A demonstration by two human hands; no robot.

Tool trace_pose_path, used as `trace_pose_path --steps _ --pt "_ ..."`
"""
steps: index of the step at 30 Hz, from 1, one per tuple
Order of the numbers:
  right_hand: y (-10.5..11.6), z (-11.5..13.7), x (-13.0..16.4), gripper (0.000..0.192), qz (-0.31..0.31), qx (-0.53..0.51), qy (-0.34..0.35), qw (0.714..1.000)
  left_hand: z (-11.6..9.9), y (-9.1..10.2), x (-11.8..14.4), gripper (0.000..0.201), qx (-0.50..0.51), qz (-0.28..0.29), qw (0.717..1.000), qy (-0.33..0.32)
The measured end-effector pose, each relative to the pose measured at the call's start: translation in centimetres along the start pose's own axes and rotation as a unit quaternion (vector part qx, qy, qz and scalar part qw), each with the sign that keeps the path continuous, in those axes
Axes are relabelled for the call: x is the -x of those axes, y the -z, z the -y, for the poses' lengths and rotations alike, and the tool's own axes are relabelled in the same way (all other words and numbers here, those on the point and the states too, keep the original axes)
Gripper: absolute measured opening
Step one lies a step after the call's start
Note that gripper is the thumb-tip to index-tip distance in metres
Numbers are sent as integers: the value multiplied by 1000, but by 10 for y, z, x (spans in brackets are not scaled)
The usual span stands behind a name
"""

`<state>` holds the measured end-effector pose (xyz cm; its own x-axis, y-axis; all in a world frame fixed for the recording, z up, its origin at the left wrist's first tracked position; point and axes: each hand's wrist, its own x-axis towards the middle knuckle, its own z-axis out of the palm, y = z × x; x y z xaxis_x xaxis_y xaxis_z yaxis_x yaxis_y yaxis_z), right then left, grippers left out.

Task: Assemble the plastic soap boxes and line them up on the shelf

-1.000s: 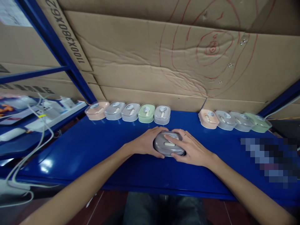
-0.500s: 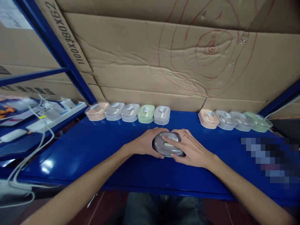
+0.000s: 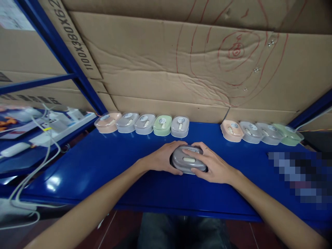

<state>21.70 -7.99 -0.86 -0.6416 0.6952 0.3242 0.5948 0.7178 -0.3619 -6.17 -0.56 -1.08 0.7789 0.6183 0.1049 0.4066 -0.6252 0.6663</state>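
Note:
A grey oval lidded box [image 3: 187,163] with a cream handle on its clear lid rests on the blue shelf [image 3: 103,166]. My left hand [image 3: 160,159] clasps its left end and my right hand [image 3: 211,166] covers its right side, fingers over the lid. Behind it, along the cardboard wall, stands a row of several similar boxes [image 3: 142,123] in peach, grey and green. A second row of such boxes [image 3: 259,132] sits at the back right.
Cardboard sheets [image 3: 181,69] with red scribbles form the back wall. At left, a lower shelf carries white power strips and cables [image 3: 44,135]. A blurred patch [image 3: 301,176] covers the right of the shelf. My trouser legs show below the shelf edge.
Both hands stay on the grey box; my right fingers have shifted slightly over the lid. The box stays at the same spot.

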Motion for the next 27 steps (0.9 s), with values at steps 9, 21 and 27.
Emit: trace_pose_path --steps 9,21,27 --pt "-4 -2 3 71 -10 55 35 998 3 0 0 116 -1 2 1000 -23" --pt "0 5 2 70 5 79 7 997 4 -5 0 121 -2 -2 1000 -15" --pt "-6 7 3 68 -8 113 3 994 3 -7 -1 120 -4 -24 1000 -18"
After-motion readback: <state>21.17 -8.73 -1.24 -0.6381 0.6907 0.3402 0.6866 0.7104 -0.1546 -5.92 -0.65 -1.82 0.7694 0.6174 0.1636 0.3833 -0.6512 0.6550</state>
